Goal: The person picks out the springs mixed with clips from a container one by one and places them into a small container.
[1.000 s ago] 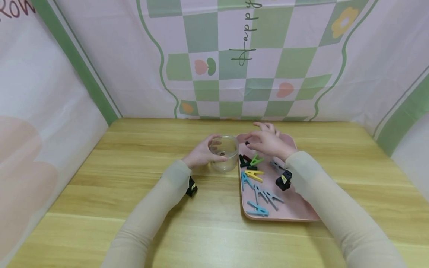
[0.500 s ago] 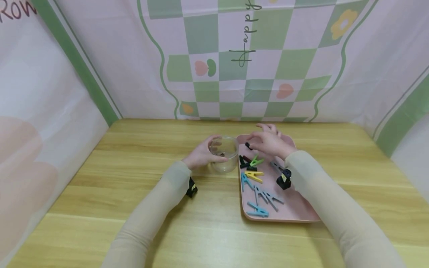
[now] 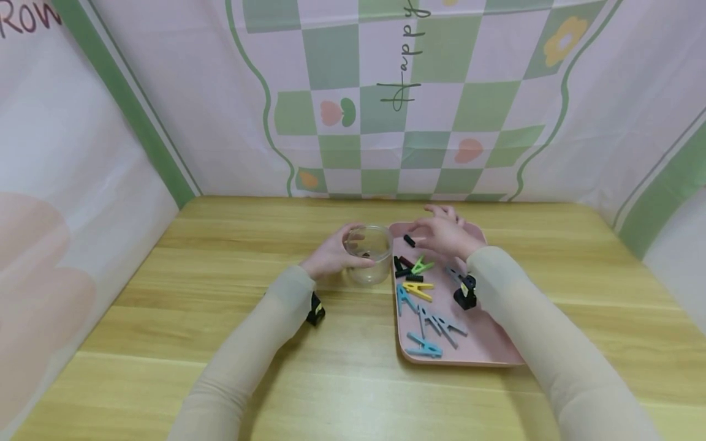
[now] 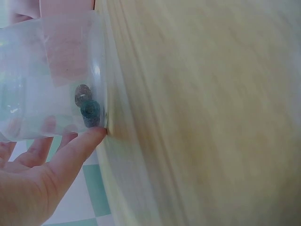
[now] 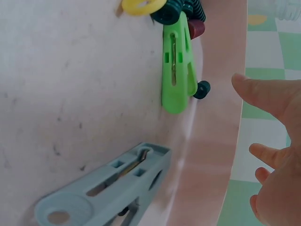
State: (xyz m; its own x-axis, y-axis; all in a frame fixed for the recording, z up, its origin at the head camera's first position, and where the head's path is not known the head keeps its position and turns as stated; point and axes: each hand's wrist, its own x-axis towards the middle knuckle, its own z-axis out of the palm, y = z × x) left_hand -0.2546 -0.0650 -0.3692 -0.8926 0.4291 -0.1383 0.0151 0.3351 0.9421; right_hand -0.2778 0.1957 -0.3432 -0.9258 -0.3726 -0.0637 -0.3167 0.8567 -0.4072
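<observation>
Gripping a clear, round, smooth-walled jar (image 3: 368,273), my left hand (image 3: 333,251) has its thumb and fingers curled round the sides at the centre of the head frame. The jar stands with its axis upright and its mouth up; I cannot tell whether its base touches the wood-grained table (image 3: 342,386). The left wrist frame shows a brownish short cylinder (image 4: 83,95) and a dark green short cylinder (image 4: 90,114) against the base inside.

My right hand (image 3: 445,237) holds nothing, its thumb and fingers well apart over the upper end of a shallow pink tray (image 3: 485,348) with rounded corners. Near those fingertips, in the tray's upper left, lies a small black cylinder (image 3: 409,241), its long axis slanting from upper left to lower right. Below it are more dark cylinders (image 3: 402,267), one ridged, touching a bright green plastic clip (image 3: 421,264); then come a yellow plastic clip (image 3: 417,288) and blue and grey clips (image 3: 423,346), lying at differing angles. Metal springs show in the right wrist frame.

On the checked cloth backdrop (image 3: 380,58), "Happ" runs sideways at top centre, and "Row" sits at upper left.
</observation>
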